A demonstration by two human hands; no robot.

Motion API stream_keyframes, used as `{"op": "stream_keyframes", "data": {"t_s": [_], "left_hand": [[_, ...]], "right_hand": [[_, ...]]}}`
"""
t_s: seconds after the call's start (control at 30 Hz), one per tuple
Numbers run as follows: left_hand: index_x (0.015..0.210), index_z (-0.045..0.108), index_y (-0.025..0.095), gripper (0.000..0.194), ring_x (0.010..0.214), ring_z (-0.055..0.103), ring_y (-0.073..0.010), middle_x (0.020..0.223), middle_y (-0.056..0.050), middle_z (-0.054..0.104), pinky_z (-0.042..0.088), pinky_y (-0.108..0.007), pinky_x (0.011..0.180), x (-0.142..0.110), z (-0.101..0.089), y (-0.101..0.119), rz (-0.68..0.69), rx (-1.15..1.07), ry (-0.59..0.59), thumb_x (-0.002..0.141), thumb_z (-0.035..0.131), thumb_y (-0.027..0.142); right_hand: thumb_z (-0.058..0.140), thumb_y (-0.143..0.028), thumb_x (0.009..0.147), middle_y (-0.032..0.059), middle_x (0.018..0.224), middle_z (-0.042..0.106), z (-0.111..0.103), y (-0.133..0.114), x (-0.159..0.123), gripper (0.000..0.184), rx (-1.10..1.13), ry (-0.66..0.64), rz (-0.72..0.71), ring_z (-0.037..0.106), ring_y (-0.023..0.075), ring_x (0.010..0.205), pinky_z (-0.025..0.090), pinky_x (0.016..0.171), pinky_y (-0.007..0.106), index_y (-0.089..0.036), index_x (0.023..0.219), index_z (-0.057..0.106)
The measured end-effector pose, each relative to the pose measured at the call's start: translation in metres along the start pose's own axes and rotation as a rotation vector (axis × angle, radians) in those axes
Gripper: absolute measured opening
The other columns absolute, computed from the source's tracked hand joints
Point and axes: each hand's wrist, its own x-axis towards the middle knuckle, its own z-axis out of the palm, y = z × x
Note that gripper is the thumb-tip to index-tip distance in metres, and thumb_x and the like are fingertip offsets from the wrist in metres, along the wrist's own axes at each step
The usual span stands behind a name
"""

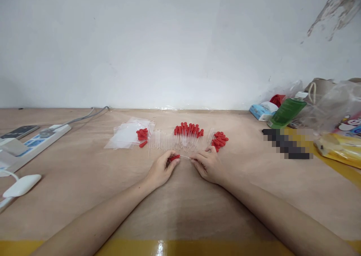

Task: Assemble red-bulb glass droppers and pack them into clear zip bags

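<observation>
Between finger and thumb, my left hand point(164, 168) pinches a red rubber bulb point(175, 158). A thin clear glass tube point(184, 157) runs from the bulb to my right hand point(208, 165), whose closed fingers grip its other end. Just beyond lie several droppers with red bulbs point(188, 130), fanned out side by side. A row of bare clear tubes point(163, 140) lies left of them. Loose red bulbs sit in one pile at the left point(142, 134) and in another pile at the right point(220, 139), with a few clear tubes beside the right pile.
Clear plastic bags point(124, 134) lie left of the tubes. At far left are a power strip point(36, 145), a phone point(19, 132) and a white plug point(22, 185). A green bottle point(287, 111), a blue box point(261, 112) and plastic bags point(329, 102) stand at right.
</observation>
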Motion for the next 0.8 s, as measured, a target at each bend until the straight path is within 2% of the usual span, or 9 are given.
{"op": "stream_keyframes", "data": {"t_s": [0.17, 0.4, 0.57, 0.8], "left_hand": [[0.089, 0.055, 0.019, 0.016, 0.070, 0.054, -0.0117, 0.079, 0.001, 0.060, 0.043, -0.023, 0.065, -0.003, -0.001, 0.001, 0.027, 0.021, -0.038, 0.085, 0.047, 0.032], [0.089, 0.057, 0.018, 0.020, 0.073, 0.053, -0.0130, 0.080, -0.002, 0.058, 0.043, -0.024, 0.067, -0.004, -0.005, 0.006, 0.156, 0.200, -0.148, 0.088, 0.041, 0.031], [0.090, 0.055, 0.017, 0.019, 0.072, 0.052, -0.0134, 0.080, -0.004, 0.058, 0.042, -0.025, 0.067, -0.004, -0.007, 0.005, 0.295, 0.253, -0.145, 0.088, 0.040, 0.028], [0.089, 0.053, 0.016, 0.016, 0.069, 0.051, -0.0128, 0.078, -0.004, 0.056, 0.041, -0.024, 0.063, -0.005, -0.007, 0.005, 0.346, 0.268, -0.170, 0.088, 0.040, 0.024]], "right_hand": [[0.043, -0.022, 0.087, 0.0029, 0.081, 0.066, -0.006, 0.005, 0.003, 0.020, 0.051, -0.060, -0.017, 0.054, 0.0118, 0.070, 0.023, 0.078, 0.033, -0.020, 0.094, 0.062], [0.043, -0.020, 0.086, 0.0016, 0.076, 0.063, -0.008, 0.006, 0.002, 0.021, -0.052, -0.079, -0.060, 0.052, 0.0114, 0.069, 0.020, 0.074, 0.033, -0.021, 0.091, 0.063], [0.040, -0.020, 0.086, 0.0004, 0.067, 0.060, -0.009, -0.007, 0.001, 0.022, -0.076, -0.101, -0.029, 0.046, 0.0110, 0.060, 0.019, 0.068, 0.031, -0.018, 0.079, 0.060], [0.038, -0.019, 0.086, -0.0003, 0.066, 0.061, -0.005, -0.011, 0.005, 0.021, -0.036, -0.158, -0.030, 0.046, 0.0104, 0.058, 0.019, 0.065, 0.030, -0.018, 0.079, 0.058]]}}
